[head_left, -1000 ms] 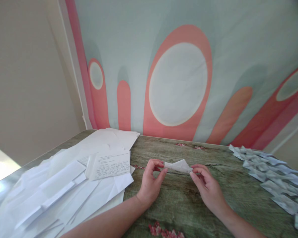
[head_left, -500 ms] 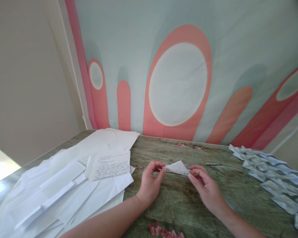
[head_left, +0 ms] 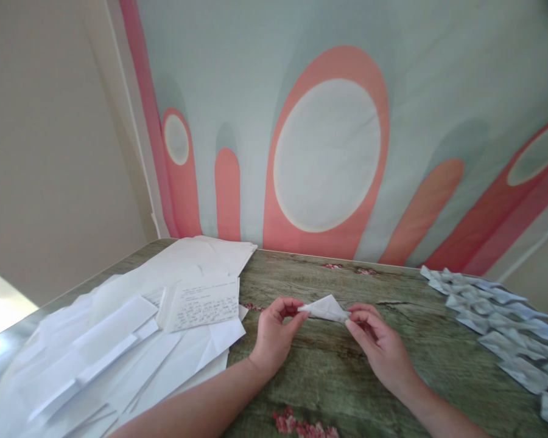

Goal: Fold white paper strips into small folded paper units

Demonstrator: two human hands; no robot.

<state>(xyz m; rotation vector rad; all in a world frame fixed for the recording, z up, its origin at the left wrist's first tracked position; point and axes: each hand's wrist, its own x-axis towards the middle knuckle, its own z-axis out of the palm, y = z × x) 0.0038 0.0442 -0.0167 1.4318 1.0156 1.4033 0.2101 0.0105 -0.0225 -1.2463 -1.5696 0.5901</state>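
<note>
A small white folded paper boat (head_left: 327,307) is held between both hands, its peak pointing away from me. My left hand (head_left: 276,334) pinches its left tip between thumb and fingers. The right tip is gripped by my right hand (head_left: 379,345), with the thumb in front and the fingers curled behind. Along the right side of the table lie several similar folded paper pieces (head_left: 514,340), set in overlapping rows. On the left, a spread pile of white paper sheets (head_left: 173,359) covers the table, some of them creased.
A sheet with handwriting (head_left: 205,304) lies on the pile's right side. The wood-patterned tabletop (head_left: 329,377) has printed pink flowers (head_left: 304,426). Behind it rises a pale green wall covering (head_left: 251,73) with coral shapes.
My left hand has shifted very slightly at the left tip. Otherwise both hands and the paper boat stay in place.
</note>
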